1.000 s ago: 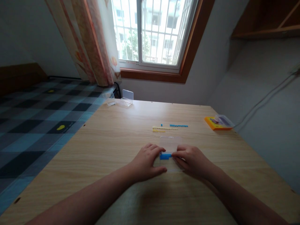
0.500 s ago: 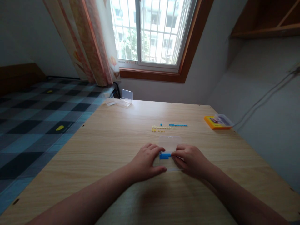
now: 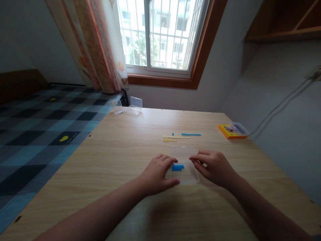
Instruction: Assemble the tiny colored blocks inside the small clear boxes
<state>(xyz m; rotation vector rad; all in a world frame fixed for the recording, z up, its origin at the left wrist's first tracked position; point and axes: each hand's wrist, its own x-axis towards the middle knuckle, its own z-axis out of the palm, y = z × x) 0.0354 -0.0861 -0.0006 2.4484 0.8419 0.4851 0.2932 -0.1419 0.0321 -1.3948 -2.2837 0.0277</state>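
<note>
In front of me a clear plastic box (image 3: 192, 175) lies on the table with its lid (image 3: 183, 153) tipped back. My left hand (image 3: 157, 174) grips the box's left side, thumb at the near edge and fingers at the far edge. Small blue pieces (image 3: 177, 167) lie side by side inside, against the left wall. Above the box's right part is my right hand (image 3: 213, 165), thumb and index fingertip pressed together, with nothing visible between them.
Beyond the box are rows of small yellow pieces (image 3: 177, 138), a blue row (image 3: 191, 134) and a single blue piece (image 3: 173, 134). An open clear box (image 3: 134, 108) stands at the table's far left corner. An orange-yellow case (image 3: 232, 131) sits at the right edge.
My right hand has left the blue pieces and moved up and to the right. The left hand keeps its hold on the box.
</note>
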